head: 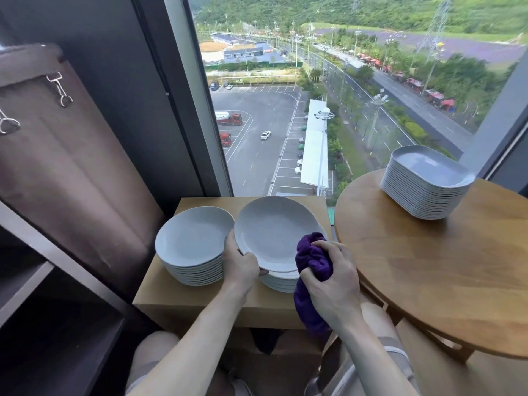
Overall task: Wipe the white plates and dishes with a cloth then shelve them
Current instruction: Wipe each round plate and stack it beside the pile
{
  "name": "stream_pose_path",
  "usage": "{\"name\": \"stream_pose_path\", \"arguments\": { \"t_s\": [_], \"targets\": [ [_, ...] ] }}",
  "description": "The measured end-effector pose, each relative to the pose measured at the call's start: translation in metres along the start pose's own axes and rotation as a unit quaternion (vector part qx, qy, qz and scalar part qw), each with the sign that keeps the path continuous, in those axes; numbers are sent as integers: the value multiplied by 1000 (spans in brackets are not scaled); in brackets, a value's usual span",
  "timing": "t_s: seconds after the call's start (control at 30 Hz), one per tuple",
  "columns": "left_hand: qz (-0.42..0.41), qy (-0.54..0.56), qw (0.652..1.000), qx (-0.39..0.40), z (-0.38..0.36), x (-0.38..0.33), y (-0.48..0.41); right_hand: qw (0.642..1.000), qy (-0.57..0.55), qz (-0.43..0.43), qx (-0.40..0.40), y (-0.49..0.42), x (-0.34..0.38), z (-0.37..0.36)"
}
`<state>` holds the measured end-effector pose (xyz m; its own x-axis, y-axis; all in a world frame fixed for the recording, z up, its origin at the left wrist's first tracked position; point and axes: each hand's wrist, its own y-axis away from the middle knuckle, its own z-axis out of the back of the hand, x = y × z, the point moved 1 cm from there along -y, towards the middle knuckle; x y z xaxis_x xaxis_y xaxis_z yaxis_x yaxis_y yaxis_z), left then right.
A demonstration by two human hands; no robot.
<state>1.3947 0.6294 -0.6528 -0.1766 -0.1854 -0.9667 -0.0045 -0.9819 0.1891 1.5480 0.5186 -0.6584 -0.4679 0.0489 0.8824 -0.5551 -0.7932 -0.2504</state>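
Right now your left hand (243,264) grips the near left rim of a white plate (274,232), thumb over the edge, holding it tilted just above the short stack (281,282) on the low wooden surface (183,298). Your right hand (331,278) is curled round a bunched purple cloth (313,261) that touches the plate's near right rim, its tail hanging below your wrist. Just left of your left hand sits a taller stack of plates (194,238), close beside the held plate. Well off to the right, a pile of rectangular dishes (425,190) stands on the round surface (428,267)
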Motion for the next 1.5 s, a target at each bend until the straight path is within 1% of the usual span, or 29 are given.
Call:
{"name": "stream_pose_path", "arguments": {
  "t_s": [0.17,0.27,0.4,0.57,0.67,0.83,0.97,1.13,1.27,1.33,1.4,1.5],
  "targets": [
    [-11,12,1000,-26,35,-10,-11,1000,-13,13,4,-5,11,-8],
    [-15,13,999,-45,56,-13,-18,999,-20,24,24,-6,22,-20],
    [-19,37,996,-79,91,-12,-29,998,1,45,47,-8,34,-28],
    [0,71,987,-141,124,-19,-35,996,7,56,64,-7,35,-41],
    [14,64,985,-163,137,-15,-38,995,19,59,74,-6,31,-49],
    [24,56,985,-164,147,-3,-44,990,51,73,112,-1,27,-57],
    [19,43,985,-166,148,4,-52,987,71,76,124,1,22,-56],
    [-7,-19,986,-164,147,9,-63,988,67,75,118,6,14,-52],
    [-20,-122,980,-158,151,8,-65,989,66,68,117,6,9,-49],
    [-9,-185,972,-145,155,7,-66,989,63,63,117,5,6,-47],
    [3,-264,955,-131,157,8,-68,990,58,54,113,4,4,-46],
    [28,-321,940,-109,158,14,-70,991,56,47,111,6,2,-44]
  ]
}}
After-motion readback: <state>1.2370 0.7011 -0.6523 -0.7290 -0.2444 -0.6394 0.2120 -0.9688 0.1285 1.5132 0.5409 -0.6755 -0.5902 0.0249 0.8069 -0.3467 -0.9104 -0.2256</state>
